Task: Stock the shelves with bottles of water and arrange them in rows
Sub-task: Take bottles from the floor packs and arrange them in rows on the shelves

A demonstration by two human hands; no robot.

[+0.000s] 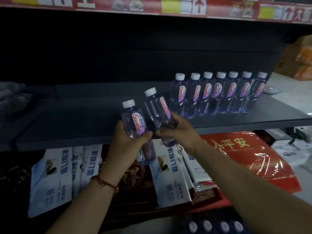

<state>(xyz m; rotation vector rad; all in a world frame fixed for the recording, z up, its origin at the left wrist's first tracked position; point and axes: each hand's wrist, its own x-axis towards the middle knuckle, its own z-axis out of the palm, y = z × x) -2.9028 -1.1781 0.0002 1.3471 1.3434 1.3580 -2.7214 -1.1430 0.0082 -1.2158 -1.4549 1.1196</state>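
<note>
Two bottles in hand, one per hand, both raised in front of the dark shelf [84,114] at its front edge. Far left on that shelf, a dim crumpled mass of plastic wrap [11,97], too dark to make out. Below the shelf at left, white-and-blue flat packages [50,179] leaning in a stack. Left hand [125,142], red string bracelet [104,182] at the wrist, wrapped around the middle of the left bottle [135,125], fingers curled behind it and thumb pressed across the front below the label; white cap up, bottle tilted slightly left, red logo facing the camera. Just beside it, almost touching, the right bottle [158,112] tilted the same way, label turned toward the right. Right hand [175,127] closed around the lower half of that bottle, thumb in front, fingers folded around the far side, the two thumbs nearly meeting. Further right on the shelf, a row of seven bottles [219,93] standing upright, side by side and touching, white caps in a line, labels forward, running to the shelf's right end. Under the shelf at right, a red plastic-wrapped mat [244,157] with gold characters. At bottom centre-right, white caps of more bottles [216,226] in a pack.
</note>
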